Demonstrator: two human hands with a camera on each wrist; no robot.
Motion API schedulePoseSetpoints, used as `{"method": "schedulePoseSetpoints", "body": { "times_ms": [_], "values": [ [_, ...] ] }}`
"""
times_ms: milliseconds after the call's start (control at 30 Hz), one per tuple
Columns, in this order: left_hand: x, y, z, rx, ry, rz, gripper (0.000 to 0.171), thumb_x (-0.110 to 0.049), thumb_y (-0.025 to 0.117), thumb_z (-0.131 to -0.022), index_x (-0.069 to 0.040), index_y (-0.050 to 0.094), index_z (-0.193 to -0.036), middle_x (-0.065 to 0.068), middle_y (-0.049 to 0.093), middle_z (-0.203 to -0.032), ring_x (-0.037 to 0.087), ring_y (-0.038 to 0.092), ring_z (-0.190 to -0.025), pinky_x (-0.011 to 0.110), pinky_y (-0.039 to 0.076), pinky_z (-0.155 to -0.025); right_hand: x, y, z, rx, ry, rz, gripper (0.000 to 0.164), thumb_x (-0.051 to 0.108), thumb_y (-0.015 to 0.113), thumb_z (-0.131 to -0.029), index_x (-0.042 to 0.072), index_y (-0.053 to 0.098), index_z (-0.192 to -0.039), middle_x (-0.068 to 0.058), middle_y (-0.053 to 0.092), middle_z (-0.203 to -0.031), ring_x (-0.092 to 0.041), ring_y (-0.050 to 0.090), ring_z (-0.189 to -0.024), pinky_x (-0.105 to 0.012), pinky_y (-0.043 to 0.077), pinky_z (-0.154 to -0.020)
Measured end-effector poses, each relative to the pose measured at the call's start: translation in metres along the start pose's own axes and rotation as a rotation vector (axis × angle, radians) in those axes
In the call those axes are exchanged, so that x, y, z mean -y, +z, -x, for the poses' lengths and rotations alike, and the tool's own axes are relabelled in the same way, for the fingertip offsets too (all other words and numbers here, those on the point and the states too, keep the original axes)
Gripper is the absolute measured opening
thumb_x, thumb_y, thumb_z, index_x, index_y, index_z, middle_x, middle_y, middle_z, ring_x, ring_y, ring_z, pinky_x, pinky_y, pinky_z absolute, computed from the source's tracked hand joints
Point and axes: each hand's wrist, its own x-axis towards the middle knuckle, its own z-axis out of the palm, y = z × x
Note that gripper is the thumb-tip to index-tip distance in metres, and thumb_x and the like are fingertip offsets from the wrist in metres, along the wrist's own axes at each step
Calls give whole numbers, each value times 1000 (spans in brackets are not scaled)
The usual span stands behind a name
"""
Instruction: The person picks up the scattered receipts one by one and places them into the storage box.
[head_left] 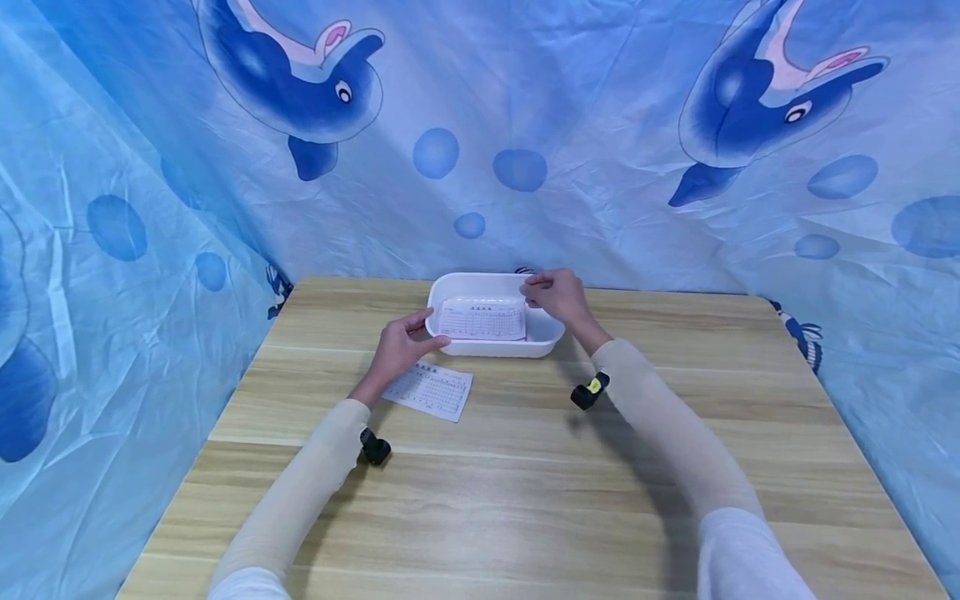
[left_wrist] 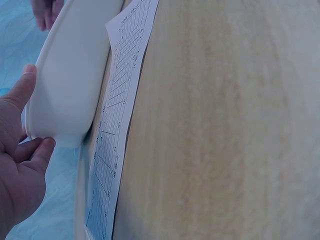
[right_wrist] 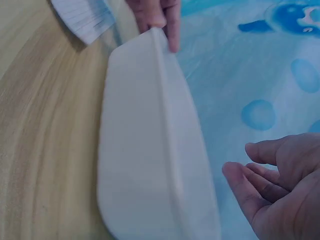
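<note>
A white plastic basin (head_left: 498,349) sits at the far side of the table. My left hand (head_left: 399,348) grips its left end, the thumb on one side of the corner and fingers on the other. Inside lies a printed paper form (head_left: 483,320) with a ruled grid. A second printed form (head_left: 437,393) lies on the table in front of the basin, partly covered by my left hand in the head view. My right hand (head_left: 557,294) hovers over the basin's right part. In the right wrist view its fingers (right_wrist: 245,187) are loosely bent with nothing between them.
The wooden table (head_left: 495,500) reaches back to a blue curtain (head_left: 600,225) printed with dolphins and bubbles, which also hangs along the left side. Small black wrist cameras (head_left: 375,447) are strapped to both forearms.
</note>
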Motion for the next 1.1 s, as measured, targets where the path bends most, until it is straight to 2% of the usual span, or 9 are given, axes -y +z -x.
{"method": "schedulePoseSetpoints", "body": {
  "times_ms": [100,233,300,400,600,833,1100],
  "values": [
    [0,0,0,0,6,3,77,-32,85,-85,-2,52,-148,21,57,-146,34,61,-129,44,53,-105,7,-5,6,15,-19,-1,27,20,74,-96,-2,74,-113,-20,76,-104,-32,76,-89,-45,63,-85],
    [1,-1,0,0,8,13,76,-30,85,-86,-1,52,-147,21,57,-145,34,61,-129,43,53,-105,12,-8,17,26,-66,3,29,23,73,-97,0,73,-113,-20,75,-106,-27,76,-84,-33,65,-76],
    [1,-1,0,-1,5,11,76,-30,85,-86,-2,52,-147,22,57,-145,34,60,-129,43,53,-105,12,-8,24,24,-93,-2,29,25,72,-98,0,73,-113,-20,75,-105,-29,76,-85,-29,64,-72],
    [0,-1,0,0,2,7,76,-31,85,-86,-2,52,-148,21,56,-147,34,60,-130,43,53,-105,11,-4,37,25,-136,-18,29,25,72,-98,1,73,-113,-19,75,-105,-36,75,-90,-33,65,-74],
    [-1,-1,0,0,-3,5,77,-32,85,-85,-3,52,-148,19,57,-146,33,60,-130,42,53,-105,1,13,64,32,-195,-65,27,23,74,-96,1,74,-112,-15,76,-101,-37,75,-89,-44,65,-77],
    [0,0,0,-1,-3,6,77,-32,86,-85,-3,52,-148,19,57,-146,33,60,-130,41,53,-105,-10,35,91,92,-203,-101,25,20,77,-93,0,74,-107,-11,76,-97,-33,75,-87,-46,64,-75],
    [1,1,-1,-10,9,10,75,-30,86,-85,-2,53,-147,19,58,-145,32,61,-128,40,54,-104,-25,62,105,148,-197,-102,23,16,81,-89,2,76,-105,-9,78,-97,-19,75,-87,-27,62,-72]
  ]
}}
